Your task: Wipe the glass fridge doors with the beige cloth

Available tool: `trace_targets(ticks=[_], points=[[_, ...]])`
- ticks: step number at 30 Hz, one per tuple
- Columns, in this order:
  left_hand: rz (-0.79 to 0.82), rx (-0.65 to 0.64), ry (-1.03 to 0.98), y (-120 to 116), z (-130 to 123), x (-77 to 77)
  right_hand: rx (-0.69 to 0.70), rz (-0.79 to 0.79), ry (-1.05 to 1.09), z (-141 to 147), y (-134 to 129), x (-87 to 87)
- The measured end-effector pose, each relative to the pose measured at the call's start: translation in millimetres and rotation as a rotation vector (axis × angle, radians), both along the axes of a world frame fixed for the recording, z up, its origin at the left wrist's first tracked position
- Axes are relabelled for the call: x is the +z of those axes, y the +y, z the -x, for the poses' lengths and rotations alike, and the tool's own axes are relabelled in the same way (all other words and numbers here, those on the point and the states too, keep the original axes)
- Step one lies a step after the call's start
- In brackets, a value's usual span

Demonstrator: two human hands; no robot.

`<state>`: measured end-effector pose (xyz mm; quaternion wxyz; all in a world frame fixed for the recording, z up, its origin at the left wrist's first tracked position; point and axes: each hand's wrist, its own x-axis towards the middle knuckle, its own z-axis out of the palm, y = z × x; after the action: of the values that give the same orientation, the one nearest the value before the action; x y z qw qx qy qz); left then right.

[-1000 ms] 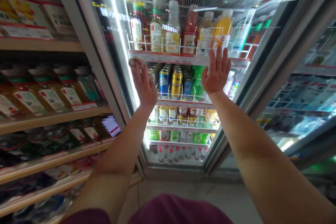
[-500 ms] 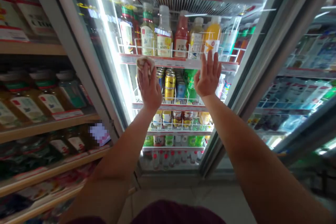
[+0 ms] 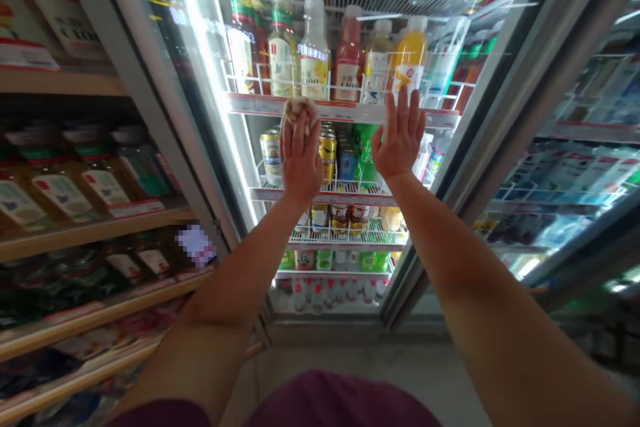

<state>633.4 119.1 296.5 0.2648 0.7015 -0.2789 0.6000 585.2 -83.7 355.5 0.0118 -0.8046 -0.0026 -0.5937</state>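
Observation:
A glass-fronted cooler lit from inside fills the middle of the head view. My left hand [image 3: 302, 163] presses a crumpled, pale cloth [image 3: 300, 109] against the glass, its fingers lying over the cloth's lower part. To the right, my right hand [image 3: 399, 143] rests on the glass with its fingers up and apart, holding nothing. Behind the glass, a red drink bottle [image 3: 349, 57] and an orange drink bottle [image 3: 409, 57] stand in a row above the hands. A green bottle [image 3: 367, 153] and several cans are on the shelf behind them.
Wooden shelves [image 3: 60, 240] with several bottles run along the left. A metal door frame [image 3: 505, 140] slants down at the right, beside another stocked cooler section. Pale floor tiles [image 3: 280, 373] show below. A purple garment [image 3: 340, 403] is at the bottom edge.
My left hand and the cloth have moved right across the glass, uncovering a can at the left. My right hand stays at nearly the same place. The view has shifted slightly.

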Motion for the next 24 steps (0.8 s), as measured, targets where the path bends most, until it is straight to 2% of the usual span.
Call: trace_targets(ticks=[4,5,7,11,13,15,17,19,20,21,22,24], points=[[-0.319,-0.012,-0.033,-11.3,14.3,-30.5,0.016,-0.005,-0.009,-0.5,-0.6,-0.5],[-0.344,-0.009,-0.036,-11.7,15.6,-33.6,0.017,-0.004,-0.011,-0.5,-0.8,-0.6],[-0.244,0.027,-0.03,-7.8,13.6,-26.1,0.012,0.005,-0.012,-0.1,-1.2,-0.6],[0.042,0.046,0.013,13.0,-0.3,16.3,0.006,0.012,0.003,1.6,-1.8,-0.5],[0.086,0.028,0.043,21.8,-4.5,18.7,0.011,0.006,0.01,2.2,-1.9,-0.6],[0.081,0.031,0.061,24.7,-3.1,-3.5,0.02,0.0,0.012,2.2,-2.1,-0.8],[0.031,0.049,0.057,22.7,1.9,-41.4,0.031,0.001,0.015,1.5,-2.7,-1.1],[-0.112,0.028,0.041,20.8,5.4,-75.1,0.04,0.007,0.024,0.6,-3.5,-1.4],[-0.171,0.012,0.034,21.7,5.2,-84.4,0.042,0.011,0.028,0.3,-3.8,-1.5],[-0.2,-0.001,0.03,24.7,3.4,-87.1,0.04,0.015,0.029,0.2,-4.1,-1.5],[-0.195,-0.01,0.03,29.9,0.0,-83.3,0.036,0.018,0.028,0.2,-4.4,-1.4],[-0.096,-0.004,0.043,46.9,-9.9,-62.2,0.021,0.017,0.023,0.5,-4.4,-1.2]])
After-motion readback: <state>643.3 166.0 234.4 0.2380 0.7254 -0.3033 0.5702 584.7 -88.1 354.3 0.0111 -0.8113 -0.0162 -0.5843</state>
